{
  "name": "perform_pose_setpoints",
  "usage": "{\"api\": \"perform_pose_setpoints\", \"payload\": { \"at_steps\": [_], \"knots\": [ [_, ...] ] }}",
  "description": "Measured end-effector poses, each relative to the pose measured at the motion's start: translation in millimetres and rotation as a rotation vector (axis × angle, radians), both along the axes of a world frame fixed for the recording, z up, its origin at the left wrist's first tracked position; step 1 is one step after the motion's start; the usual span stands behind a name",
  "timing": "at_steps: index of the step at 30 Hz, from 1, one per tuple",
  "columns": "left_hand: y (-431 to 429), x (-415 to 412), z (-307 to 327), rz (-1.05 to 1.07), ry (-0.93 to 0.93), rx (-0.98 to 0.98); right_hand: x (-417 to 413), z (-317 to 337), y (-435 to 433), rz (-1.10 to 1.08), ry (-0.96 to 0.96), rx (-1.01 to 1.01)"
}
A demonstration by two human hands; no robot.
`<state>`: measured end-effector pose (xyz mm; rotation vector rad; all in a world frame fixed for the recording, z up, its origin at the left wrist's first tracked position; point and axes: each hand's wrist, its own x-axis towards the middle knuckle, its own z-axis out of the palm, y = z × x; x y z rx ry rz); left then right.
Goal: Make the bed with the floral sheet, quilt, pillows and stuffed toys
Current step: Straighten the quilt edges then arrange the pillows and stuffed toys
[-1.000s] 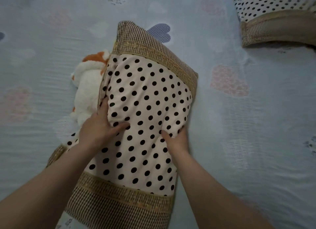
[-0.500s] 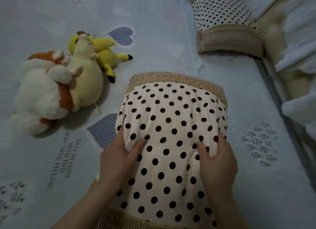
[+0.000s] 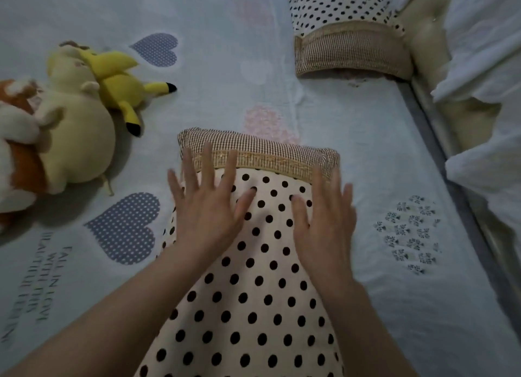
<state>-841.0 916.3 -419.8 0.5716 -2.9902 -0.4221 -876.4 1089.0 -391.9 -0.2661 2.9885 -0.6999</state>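
Observation:
A cream pillow with black dots and a brown checked border lies lengthwise on the pale blue sheet with heart prints. My left hand and my right hand are spread flat over its far end, fingers straight, holding nothing. A second dotted pillow lies at the far right by the headboard. At the left lie three stuffed toys: a yellow one with black-tipped ears, a cream one and an orange and white one.
A padded beige headboard runs along the right side of the mattress. White crumpled bedding is heaped over it at the far right. The mattress edge slants down the right.
Both hands let go of the pillow's sides and now lie flat with straight fingers on its top. The pillow has settled onto the sheet, its brown border further from me.

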Motion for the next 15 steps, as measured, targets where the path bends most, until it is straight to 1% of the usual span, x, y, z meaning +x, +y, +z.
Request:
{"api": "perform_pose_setpoints", "payload": {
  "at_steps": [3, 5, 6, 7, 8, 9, 10, 11, 12, 13, 14, 15],
  "knots": [
    [-1.6, -53.7, 34.0, -0.046, 0.185, -0.075, -47.4, 25.9, -13.8, -0.066, 0.326, -0.067],
    [-3.8, -82.0, 43.9, -0.018, 0.304, -0.160, -77.5, 29.7, -27.4, -0.175, 0.532, -0.149],
    [-1.4, -89.4, 42.8, 0.002, 0.355, -0.184, -86.0, 25.2, -33.7, -0.247, 0.607, -0.169],
    [2.7, -86.7, 37.1, 0.007, 0.379, -0.188, -87.1, 17.4, -38.8, -0.299, 0.638, -0.158],
    [3.7, -84.5, 12.9, -0.004, 0.342, -0.191, -90.4, -6.4, -46.2, -0.305, 0.597, -0.114],
    [4.7, -81.1, -20.2, -0.016, 0.247, -0.183, -90.3, -37.6, -54.2, -0.252, 0.467, -0.022],
    [2.4, -78.1, -56.3, -0.035, 0.067, -0.165, -88.6, -75.3, -61.8, -0.144, 0.267, 0.116],
    [0.1, -74.1, -89.3, -0.044, -0.135, -0.103, -85.5, -114.0, -62.5, -0.024, 0.052, 0.259],
    [-6.0, -79.6, -111.9, -0.039, -0.263, -0.042, -91.2, -142.8, -62.3, 0.046, -0.090, 0.344],
    [-14.1, -92.1, -119.8, -0.040, -0.346, 0.001, -105.4, -154.2, -64.3, 0.065, -0.198, 0.347],
    [-17.6, -100.4, -118.6, -0.062, -0.406, 0.012, -113.7, -154.4, -64.2, 0.054, -0.268, 0.317],
    [-24.0, -112.9, -105.2, -0.092, -0.413, -0.009, -123.6, -142.8, -66.5, 0.069, -0.277, 0.297]
  ]
}}
